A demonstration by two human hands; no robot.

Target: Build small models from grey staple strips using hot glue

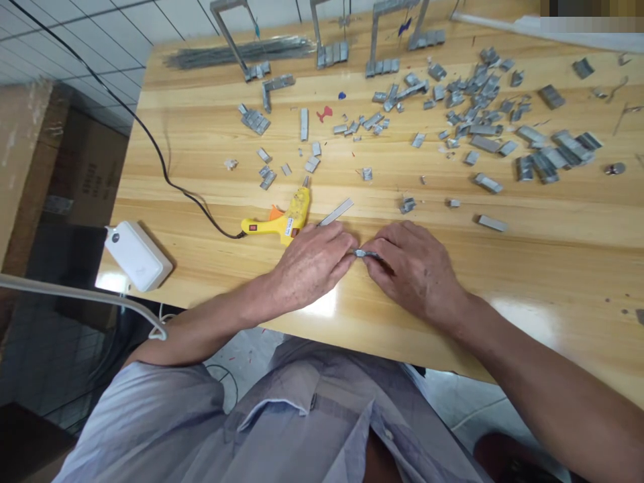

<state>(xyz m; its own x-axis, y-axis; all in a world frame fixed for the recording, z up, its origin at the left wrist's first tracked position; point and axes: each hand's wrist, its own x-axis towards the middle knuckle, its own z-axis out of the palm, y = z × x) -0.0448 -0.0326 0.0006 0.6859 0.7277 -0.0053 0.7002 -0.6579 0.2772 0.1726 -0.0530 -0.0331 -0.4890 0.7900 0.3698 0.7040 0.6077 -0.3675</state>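
Observation:
Between my two hands, near the table's front edge, is a small grey metal-like piece (pixel 360 253). My left hand (pixel 316 260) pinches its left end, and my right hand (pixel 415 267) pinches its right end. Most of the piece is hidden by the fingers. Just beyond my left hand lies a flat grey strip (pixel 337 211), its near end partly behind the knuckles. A yellow glue gun (pixel 296 213) lies on its side to the left of that hand, nozzle pointing away from me.
Many grey staple-like blocks (pixel 486 144) are scattered over the wooden table (pixel 201 161). Grey frames (pixel 372 40) and a bundle of thin wires (pixel 241 52) stand or lie at the back. A white box (pixel 138 256) and black cable (pixel 164 164) are at left.

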